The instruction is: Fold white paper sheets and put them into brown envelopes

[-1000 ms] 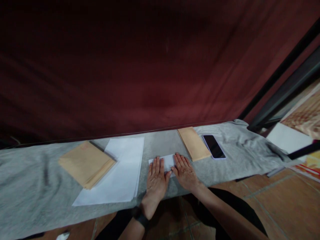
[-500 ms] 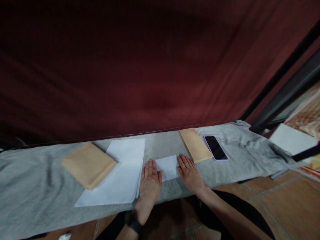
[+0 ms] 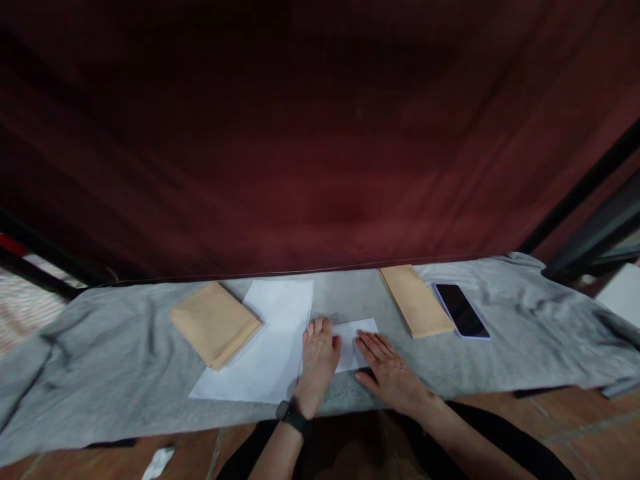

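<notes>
A small folded sheet of white paper (image 3: 349, 339) lies flat on the grey cloth between my hands. My left hand (image 3: 319, 355), with a dark watch on the wrist, rests palm down over the paper's left end. Its fingers are slightly bent and the thumb sits apart on the paper. From the right, my right hand (image 3: 389, 371) lies on the paper's right part with fingers stretched out. Left of my left hand are larger white sheets (image 3: 280, 333), partly covered by a stack of brown envelopes (image 3: 215, 323).
More brown envelopes (image 3: 416, 300) lie to the right, touching or close to a phone (image 3: 463, 311) in a purple case. The grey cloth (image 3: 135, 373) covers a long narrow surface against a dark red curtain-like panel (image 3: 320, 147). A white scrap (image 3: 159, 463) is on the tiled floor.
The view has shifted, so everything on the cloth appears farther right. My left fingers have bent more, and my right hand has slid nearer me and inward over the paper's right end.
</notes>
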Action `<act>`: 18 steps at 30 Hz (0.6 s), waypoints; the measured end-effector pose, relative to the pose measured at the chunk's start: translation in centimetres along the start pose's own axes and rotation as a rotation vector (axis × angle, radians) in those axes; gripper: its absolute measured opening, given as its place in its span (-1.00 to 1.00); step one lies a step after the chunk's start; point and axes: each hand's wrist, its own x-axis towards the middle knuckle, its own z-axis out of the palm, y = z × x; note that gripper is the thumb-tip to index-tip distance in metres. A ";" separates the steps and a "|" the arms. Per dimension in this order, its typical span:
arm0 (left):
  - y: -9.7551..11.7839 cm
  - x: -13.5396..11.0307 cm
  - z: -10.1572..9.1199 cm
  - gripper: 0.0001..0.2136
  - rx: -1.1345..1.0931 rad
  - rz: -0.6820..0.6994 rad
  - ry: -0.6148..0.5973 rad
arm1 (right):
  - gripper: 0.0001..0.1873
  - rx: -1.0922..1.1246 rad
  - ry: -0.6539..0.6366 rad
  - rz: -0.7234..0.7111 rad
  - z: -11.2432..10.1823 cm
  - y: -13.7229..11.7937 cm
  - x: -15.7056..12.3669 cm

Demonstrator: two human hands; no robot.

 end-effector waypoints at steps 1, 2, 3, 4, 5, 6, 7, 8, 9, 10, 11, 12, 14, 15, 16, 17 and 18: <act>-0.1 0.2 0.0 -0.75 -0.058 -0.014 0.006 | -0.34 -0.001 0.000 -0.002 -0.1 0.0 0.0; -0.2 0.3 -0.1 -0.78 -0.102 -0.024 0.013 | -0.34 0.000 0.003 -0.005 -0.1 0.1 0.1; -0.3 0.5 -0.1 -0.81 -0.133 -0.031 0.017 | -0.35 0.001 0.008 -0.010 -0.3 0.1 0.2; -0.4 0.6 -0.1 -0.85 -0.160 -0.038 0.019 | -0.35 0.002 0.011 -0.017 -0.4 0.0 0.2; -0.5 0.8 -0.2 -0.88 -0.197 -0.048 0.018 | -0.36 0.002 0.012 -0.026 -0.5 0.0 0.3; -0.6 0.9 -0.2 -0.89 -0.241 -0.063 0.015 | -0.35 0.000 0.010 -0.039 -0.7 -0.1 0.4; -0.7 1.1 -0.1 -0.89 -0.289 -0.082 0.007 | -0.34 -0.002 0.007 -0.054 -0.8 -0.2 0.4; -0.8 1.3 -0.2 -0.89 -0.341 -0.104 -0.006 | -0.32 -0.003 0.003 -0.071 -1.0 -0.3 0.5; -0.9 1.5 -0.2 -0.89 -0.397 -0.126 -0.024 | -0.29 -0.005 0.001 -0.086 -1.2 -0.4 0.6; -1.0 1.6 -0.3 -0.89 -0.457 -0.148 -0.044 | -0.27 -0.008 0.004 -0.097 -1.4 -0.5 0.6; -1.0 1.6 -0.4 -0.88 -0.517 -0.168 -0.066 | -0.25 -0.013 0.011 -0.103 -1.6 -0.6 0.7; -1.1 1.5 -0.6 -0.87 -0.578 -0.187 -0.088 | -0.23 -0.020 0.023 -0.104 -1.8 -0.7 0.8; -1.0 1.2 -1.0 -0.84 -0.690 -0.219 -0.124 | -0.20 -0.036 0.055 -0.104 -2.1 -1.0 1.1; -0.8 0.9 -1.2 -0.81 -0.736 -0.233 -0.139 | -0.19 -0.039 0.069 -0.110 -2.2 -1.1 1.2; -0.6 0.7 -1.5 -0.77 -0.774 -0.244 -0.153 | -0.17 -0.034 0.082 -0.119 -2.3 -1.2 1.3; -0.5 0.5 -1.7 -0.74 -0.808 -0.252 -0.166 | -0.15 -0.017 0.096 -0.126 -2.3 -1.2 1.4; -0.4 0.4 -2.1 -0.71 -0.830 -0.255 -0.173 | -0.15 0.018 0.111 -0.125 -2.4 -1.2 1.5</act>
